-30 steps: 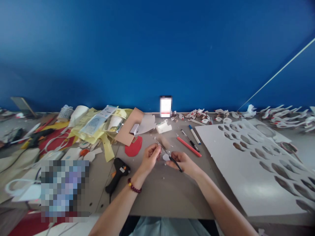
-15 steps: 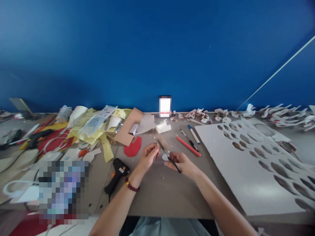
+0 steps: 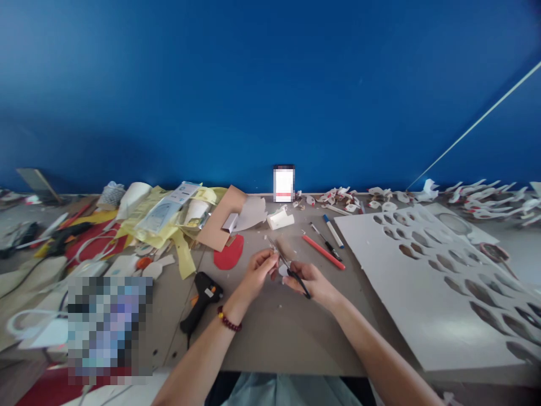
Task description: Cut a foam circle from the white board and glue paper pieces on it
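Near the middle of the grey table (image 3: 291, 344), my right hand (image 3: 310, 279) grips black-handled scissors (image 3: 301, 283), their blades pointing up and left. My left hand (image 3: 261, 269) is pinched beside the blades, around something too small to make out. A small white piece (image 3: 284, 270) shows between the two hands. Behind the blades lies a brownish roll-shaped object (image 3: 286, 248), partly covered by them.
A black glue gun (image 3: 200, 301) lies left of my left forearm, below a red paper piece (image 3: 229, 252). Right of my hands are a red pen (image 3: 323, 251), a black pen (image 3: 325, 241), a blue-capped marker (image 3: 333, 231) and a large white board with cut-outs (image 3: 406, 293).
My left hand has shifted slightly right, closer to the scissors. The scissor blades look closer together and steeper. My right hand has hardly moved.
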The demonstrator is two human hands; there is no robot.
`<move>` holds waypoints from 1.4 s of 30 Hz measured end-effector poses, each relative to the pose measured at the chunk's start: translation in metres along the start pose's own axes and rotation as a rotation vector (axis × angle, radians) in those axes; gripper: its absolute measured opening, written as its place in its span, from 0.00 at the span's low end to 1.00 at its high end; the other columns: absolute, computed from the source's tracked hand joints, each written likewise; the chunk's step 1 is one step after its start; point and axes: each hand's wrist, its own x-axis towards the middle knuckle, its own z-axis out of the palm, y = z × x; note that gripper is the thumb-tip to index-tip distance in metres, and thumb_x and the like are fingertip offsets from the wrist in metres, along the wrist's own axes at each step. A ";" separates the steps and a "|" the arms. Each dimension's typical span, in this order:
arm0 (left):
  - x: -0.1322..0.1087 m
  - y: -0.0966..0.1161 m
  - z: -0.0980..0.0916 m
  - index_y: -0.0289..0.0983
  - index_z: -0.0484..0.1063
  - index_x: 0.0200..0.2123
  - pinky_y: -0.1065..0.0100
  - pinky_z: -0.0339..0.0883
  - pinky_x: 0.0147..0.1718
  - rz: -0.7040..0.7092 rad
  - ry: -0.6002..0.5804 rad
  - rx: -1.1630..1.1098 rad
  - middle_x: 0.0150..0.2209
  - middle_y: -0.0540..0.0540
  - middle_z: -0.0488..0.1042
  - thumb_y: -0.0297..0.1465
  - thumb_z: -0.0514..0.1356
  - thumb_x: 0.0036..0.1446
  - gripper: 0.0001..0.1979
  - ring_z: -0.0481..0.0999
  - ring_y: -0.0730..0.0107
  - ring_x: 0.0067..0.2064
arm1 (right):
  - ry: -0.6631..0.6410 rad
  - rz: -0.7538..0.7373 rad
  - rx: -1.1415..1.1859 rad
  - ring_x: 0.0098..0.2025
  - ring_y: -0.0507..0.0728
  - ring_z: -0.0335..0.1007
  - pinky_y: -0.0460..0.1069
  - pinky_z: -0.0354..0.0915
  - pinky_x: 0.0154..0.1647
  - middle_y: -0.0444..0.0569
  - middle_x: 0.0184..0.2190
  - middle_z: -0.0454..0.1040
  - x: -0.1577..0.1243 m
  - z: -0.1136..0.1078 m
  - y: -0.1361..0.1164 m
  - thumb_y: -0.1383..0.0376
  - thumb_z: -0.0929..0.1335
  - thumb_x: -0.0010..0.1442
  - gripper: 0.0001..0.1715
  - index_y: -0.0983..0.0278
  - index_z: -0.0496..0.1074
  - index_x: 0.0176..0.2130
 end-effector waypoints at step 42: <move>0.000 -0.001 -0.005 0.38 0.60 0.16 0.70 0.51 0.22 0.085 0.039 0.228 0.16 0.54 0.58 0.41 0.57 0.54 0.19 0.58 0.75 0.21 | 0.025 -0.017 -0.122 0.23 0.48 0.46 0.45 0.44 0.22 0.37 0.20 0.51 0.000 -0.001 -0.002 0.49 0.71 0.49 0.25 0.62 0.56 0.25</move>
